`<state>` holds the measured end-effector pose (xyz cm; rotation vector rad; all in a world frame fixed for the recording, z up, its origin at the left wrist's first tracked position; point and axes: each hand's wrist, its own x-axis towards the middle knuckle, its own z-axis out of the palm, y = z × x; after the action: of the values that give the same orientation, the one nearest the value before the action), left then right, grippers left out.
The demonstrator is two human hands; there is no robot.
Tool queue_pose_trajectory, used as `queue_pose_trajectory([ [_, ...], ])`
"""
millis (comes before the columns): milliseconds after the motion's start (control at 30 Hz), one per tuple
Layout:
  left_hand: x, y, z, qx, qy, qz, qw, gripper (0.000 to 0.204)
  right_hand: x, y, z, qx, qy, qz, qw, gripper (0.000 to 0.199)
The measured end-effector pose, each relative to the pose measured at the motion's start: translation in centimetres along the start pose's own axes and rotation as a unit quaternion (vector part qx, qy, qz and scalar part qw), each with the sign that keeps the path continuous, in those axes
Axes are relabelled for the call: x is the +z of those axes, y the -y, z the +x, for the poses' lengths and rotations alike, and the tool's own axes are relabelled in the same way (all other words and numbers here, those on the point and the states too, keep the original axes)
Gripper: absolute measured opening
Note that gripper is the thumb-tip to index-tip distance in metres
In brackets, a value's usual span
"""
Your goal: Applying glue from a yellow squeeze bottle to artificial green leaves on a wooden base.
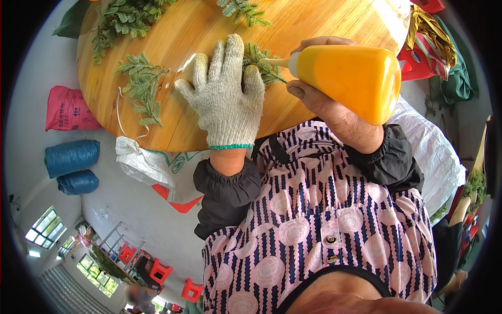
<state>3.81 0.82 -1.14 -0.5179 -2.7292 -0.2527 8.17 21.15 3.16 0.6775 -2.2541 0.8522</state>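
Note:
My left hand (227,97), in a grey knitted glove, lies flat with fingers spread on a round wooden table (324,21). It presses down a green fern-like sprig (266,68) whose tips stick out beside the fingers. My right hand (327,107), bare, grips a yellow squeeze bottle (350,78) lying on its side. Its white nozzle points left and touches the sprig right by the gloved fingers. Another sprig (144,86) lies loose on the table to the left of the glove.
More green sprigs (125,18) lie at the table's far side. A white cord (121,118) hangs near the table's edge. On the floor sit a pink sack (68,110), blue rolls (70,157) and white woven sacks (151,162). Red packets and green cloth (434,52) lie at right.

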Motion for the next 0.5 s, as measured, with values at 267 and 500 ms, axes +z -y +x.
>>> queue_pose_trajectory([
  [267, 0.2, 0.1, 0.2, 0.01, -0.027, -0.004, 1.0, 0.052, -0.8, 1.3, -0.2, 0.121, 0.001, 0.046, 0.992, 0.035],
  [500, -0.1, 0.1, 0.5, 0.028, -0.038, 0.023, 0.999, 0.05, -1.3, 0.8, -0.6, 0.079, 0.014, 0.056, 0.995, 0.033],
])
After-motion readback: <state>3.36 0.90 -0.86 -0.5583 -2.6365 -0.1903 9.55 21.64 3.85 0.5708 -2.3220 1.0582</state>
